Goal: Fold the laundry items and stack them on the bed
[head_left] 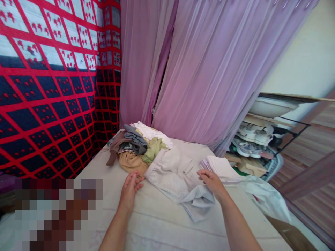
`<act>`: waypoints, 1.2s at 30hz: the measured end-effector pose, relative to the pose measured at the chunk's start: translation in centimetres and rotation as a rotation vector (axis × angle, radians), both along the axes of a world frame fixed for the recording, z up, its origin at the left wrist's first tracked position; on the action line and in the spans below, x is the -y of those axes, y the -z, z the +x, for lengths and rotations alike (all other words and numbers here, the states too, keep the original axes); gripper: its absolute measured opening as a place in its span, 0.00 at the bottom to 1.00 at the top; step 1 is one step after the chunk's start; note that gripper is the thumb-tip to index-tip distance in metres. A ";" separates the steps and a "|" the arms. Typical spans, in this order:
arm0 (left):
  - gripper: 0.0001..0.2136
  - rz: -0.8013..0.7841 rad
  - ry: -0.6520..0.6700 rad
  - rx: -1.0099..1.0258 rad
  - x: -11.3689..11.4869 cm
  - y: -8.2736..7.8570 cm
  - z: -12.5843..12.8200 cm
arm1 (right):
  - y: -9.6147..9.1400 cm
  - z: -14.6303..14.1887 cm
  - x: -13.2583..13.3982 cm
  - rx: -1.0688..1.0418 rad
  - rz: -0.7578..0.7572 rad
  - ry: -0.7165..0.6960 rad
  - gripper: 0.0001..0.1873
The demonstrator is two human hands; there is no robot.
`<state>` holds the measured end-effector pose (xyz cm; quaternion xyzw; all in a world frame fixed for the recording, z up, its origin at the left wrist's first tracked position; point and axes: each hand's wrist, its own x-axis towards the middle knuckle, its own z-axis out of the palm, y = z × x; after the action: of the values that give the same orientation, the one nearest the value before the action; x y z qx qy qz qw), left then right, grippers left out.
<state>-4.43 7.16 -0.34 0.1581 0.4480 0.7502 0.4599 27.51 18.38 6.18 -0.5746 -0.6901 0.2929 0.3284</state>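
Shorts (169,176), one: pale grey-white, finely striped, with a gathered waistband just beside your left fingertips; the body lies loosely across the bed (151,216) between your two hands, one leg rumpled and folded below your right fingers.

Left hand (128,190): fingers loosely curled, slightly parted, nothing seen in them. Right hand (213,181): thumb and forefinger narrowly spaced at the shorts' edge; whether they pinch or touch cloth, you cannot tell.

Clothes pile (133,143): beyond your left fingers, mixed colours, lower pieces largely covered. White stack (220,167): just beyond your right fingers.

Obscured: the shorts' far leg, blending into pale surroundings; some cloth behind your right hand; both forearms, cut off by the lower edge.
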 end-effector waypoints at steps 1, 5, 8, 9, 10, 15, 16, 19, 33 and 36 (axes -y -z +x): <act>0.24 -0.001 0.003 -0.019 0.0 0.1 0.0 | 0.5 -0.7 -0.3 0.041 0.042 -0.018 0.14; 0.24 -0.015 0.030 -0.079 0.1 0.2 0.0 | 1.4 -4.3 -1.6 0.262 0.122 -0.017 0.25; 0.24 -0.030 0.059 -0.104 0.2 0.1 -0.1 | 1.5 -7.0 -3.1 0.464 0.206 0.006 0.36; 0.23 -0.033 0.068 -0.114 0.2 0.1 0.0 | 1.4 -7.8 -3.7 0.520 0.220 0.020 0.39; 0.23 -0.032 0.076 -0.124 0.3 0.0 0.0 | 1.2 -8.6 -4.3 0.566 0.214 0.036 0.41; 0.21 -0.006 0.069 -0.159 0.1 0.1 0.8 | -0.8 -10.8 -6.1 0.634 0.142 -0.100 0.26; 0.21 0.001 0.047 -0.165 0.1 0.1 0.9 | -1.3 -10.9 -5.7 0.619 0.157 -0.149 0.21; 0.22 0.034 -0.006 -0.205 -0.1 0.4 1.1 | -2.2 -10.7 -2.5 0.510 0.229 -0.308 0.13; 0.08 0.113 0.257 -1.225 -0.4 1.5 0.8 | -0.5 -7.6 11.2 0.449 0.164 -0.738 0.16; 0.06 0.119 0.234 -1.289 -0.6 1.9 0.3 | 0.2 -4.7 10.6 0.540 0.175 -0.645 0.23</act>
<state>-4.12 7.71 -2.27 0.6486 0.5713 0.4738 0.1687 22.79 7.80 5.95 -0.3553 -0.9179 0.1598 0.0750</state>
